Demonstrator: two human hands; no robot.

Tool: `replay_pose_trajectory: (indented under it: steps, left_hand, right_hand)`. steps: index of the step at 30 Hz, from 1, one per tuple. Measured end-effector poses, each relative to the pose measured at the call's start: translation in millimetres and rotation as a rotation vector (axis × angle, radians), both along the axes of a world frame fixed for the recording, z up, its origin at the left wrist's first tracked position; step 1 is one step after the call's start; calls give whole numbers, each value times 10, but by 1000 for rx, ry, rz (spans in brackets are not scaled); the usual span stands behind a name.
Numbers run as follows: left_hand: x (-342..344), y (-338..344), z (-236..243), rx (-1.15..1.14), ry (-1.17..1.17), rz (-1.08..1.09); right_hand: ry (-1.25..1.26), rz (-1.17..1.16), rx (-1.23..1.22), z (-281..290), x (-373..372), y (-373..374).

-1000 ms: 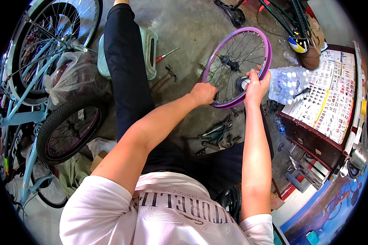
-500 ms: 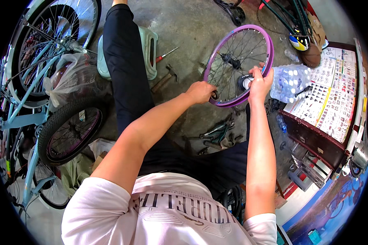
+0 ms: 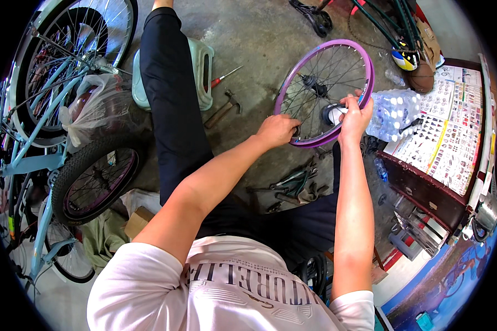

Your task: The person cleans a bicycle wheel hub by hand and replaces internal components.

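Observation:
A tyreless bicycle wheel with a purple rim (image 3: pixel 284 96), black spokes and a dark hub (image 3: pixel 315 86) is held up in front of me. My left hand (image 3: pixel 279 129) is closed at the rim's lower left, on something small and dark among the spokes that I cannot make out. My right hand (image 3: pixel 355 115) grips the right side of the rim, thumb and fingers wrapped round it. Part of a white shoe (image 3: pixel 332 113) shows behind the wheel, beside my right hand.
Bicycles (image 3: pixel 38 161) and a fat-tyred wheel (image 3: pixel 68 185) crowd the left. A pale stool (image 3: pixel 203 69), screwdriver (image 3: pixel 221 76), hammer (image 3: pixel 226 105) and pliers (image 3: pixel 287 187) lie around my legs. At right are wrapped bottles (image 3: pixel 397 110), a chart-covered cabinet (image 3: pixel 431 198) and another bicycle (image 3: pixel 378 25).
The wheel and both hands have shifted slightly to the right over the last second, and dipped a little in the last half second. Both hands keep their hold.

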State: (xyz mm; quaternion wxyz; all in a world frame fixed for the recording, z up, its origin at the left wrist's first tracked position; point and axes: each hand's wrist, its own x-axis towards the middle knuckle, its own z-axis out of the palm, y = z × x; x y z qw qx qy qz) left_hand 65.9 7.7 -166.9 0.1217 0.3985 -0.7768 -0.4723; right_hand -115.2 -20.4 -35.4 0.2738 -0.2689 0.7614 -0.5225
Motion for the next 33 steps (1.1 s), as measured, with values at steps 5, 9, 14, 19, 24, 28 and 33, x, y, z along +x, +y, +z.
replay_pose_trajectory:
  steps: [5,9,14,19,24,28,33]
  left_hand:
    - [-3,-35,-79,-8,-6,-58]
    - [-37,-75,-18,-4,-51,-105]
    - [-41,-3,4,190,-53,107]
    - [-81,136,146,114,-95,254]
    - [-147,234,260,140,-157,231]
    - [-144,116,161,193,-218,123]
    - [-120,-44,180,314,-253,124]
  right_hand:
    - [-16,31,6,28,7,1]
    - [-3,57,46,31,-15,18]
    - [-9,27,-3,11,-12,-31]
    - [-12,8,19,5,-16,1]
    - [-41,-22,1,-20,-86,42]
    - [-70,-29,6,-7,-35,28]
    - [-140,-82,-7,-1,9,58]
